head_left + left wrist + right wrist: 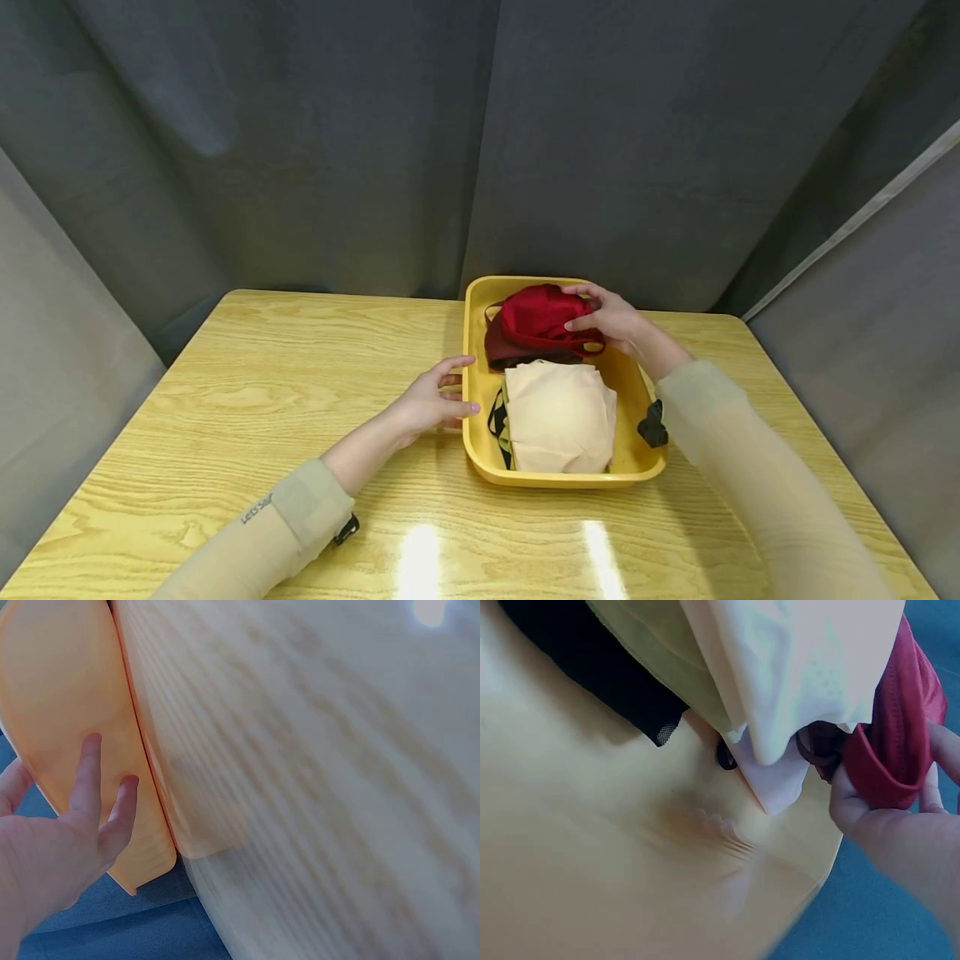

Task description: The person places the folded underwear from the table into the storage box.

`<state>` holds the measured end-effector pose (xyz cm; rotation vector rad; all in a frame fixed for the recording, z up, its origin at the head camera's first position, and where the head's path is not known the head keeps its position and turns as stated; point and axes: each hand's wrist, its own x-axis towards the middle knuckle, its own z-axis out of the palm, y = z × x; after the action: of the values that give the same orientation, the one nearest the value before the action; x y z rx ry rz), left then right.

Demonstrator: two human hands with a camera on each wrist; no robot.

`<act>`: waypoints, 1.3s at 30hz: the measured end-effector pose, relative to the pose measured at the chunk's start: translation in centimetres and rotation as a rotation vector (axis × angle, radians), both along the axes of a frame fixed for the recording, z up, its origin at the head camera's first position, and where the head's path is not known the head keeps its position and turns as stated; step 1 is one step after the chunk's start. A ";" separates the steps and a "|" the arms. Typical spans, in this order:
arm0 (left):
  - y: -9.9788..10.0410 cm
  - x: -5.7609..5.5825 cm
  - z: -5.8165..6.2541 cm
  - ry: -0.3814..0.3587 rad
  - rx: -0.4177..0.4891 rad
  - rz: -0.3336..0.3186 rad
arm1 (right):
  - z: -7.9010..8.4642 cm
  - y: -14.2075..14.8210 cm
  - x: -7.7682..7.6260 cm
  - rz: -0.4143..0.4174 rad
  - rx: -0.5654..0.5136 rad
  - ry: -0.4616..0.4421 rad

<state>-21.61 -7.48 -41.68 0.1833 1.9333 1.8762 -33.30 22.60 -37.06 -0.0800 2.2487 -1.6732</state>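
Note:
In the head view, a yellow plastic bin (637, 467) stands on the wooden table with folded clothes inside. My left hand (429, 407) is at its left side, fingertips right at the rim. The left wrist view shows this hand's fingers (88, 776) extended along the outer wall. At the bin's far end lies a red satin bra (542, 315) with dark red parts and thin straps. My right hand (617, 321) holds its right edge, thumb in front and fingers farther back. A folded cream garment (561, 417) lies in front of it.
Olive and black fabric (592, 671) shows beside the cream garment. A black scrunchie-like item (653, 425) is near the bin's right wall by the right sleeve. Dark grey curtains (337, 150) hang behind the table (300, 358).

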 end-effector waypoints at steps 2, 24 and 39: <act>0.0 0.0 0.0 0.000 -0.001 0.000 | -0.1 0.0 0.1 0.013 -0.005 -0.025; 0.0 -0.3 -0.1 -0.009 -0.013 0.006 | 0.6 -0.4 0.4 0.057 0.212 0.008; 0.1 -0.4 0.7 0.018 -0.081 0.018 | 2.3 -0.2 1.3 0.084 0.289 0.100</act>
<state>-22.04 -7.36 -40.98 0.1597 2.0255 1.8091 -31.96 22.41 -34.80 -0.1894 2.4995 -1.3143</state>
